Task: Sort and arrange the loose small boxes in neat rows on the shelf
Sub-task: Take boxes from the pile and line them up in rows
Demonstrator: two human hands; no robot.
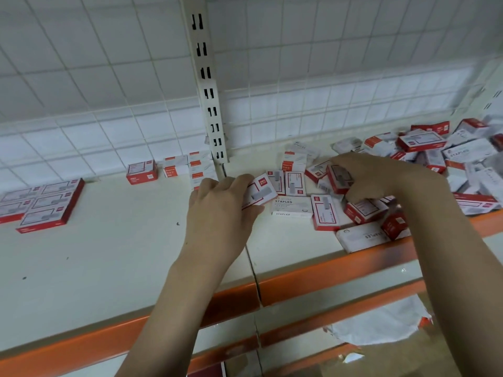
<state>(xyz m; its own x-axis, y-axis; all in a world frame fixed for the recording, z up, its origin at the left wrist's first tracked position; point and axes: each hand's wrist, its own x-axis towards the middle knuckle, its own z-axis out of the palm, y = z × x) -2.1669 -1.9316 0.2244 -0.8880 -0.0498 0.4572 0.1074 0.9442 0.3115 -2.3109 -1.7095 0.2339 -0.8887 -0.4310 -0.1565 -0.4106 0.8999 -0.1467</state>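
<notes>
The left hand (217, 210) is gripping a white box (258, 192); the right hand (381, 178) is pinching a red box (339, 178) over the shelf (109, 254).

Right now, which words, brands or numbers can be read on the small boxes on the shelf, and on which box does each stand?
"deli": red corner of the red-and-white cardboard box held by the left hand.
"STAPLES": top and front edge of the flat white box lying beside it.
"STAPLES", upside down: white box at the shelf's front edge.
"STAPLES": white box in the pile on the right.
All other print, including the box in the right hand, is too blurred.
</notes>
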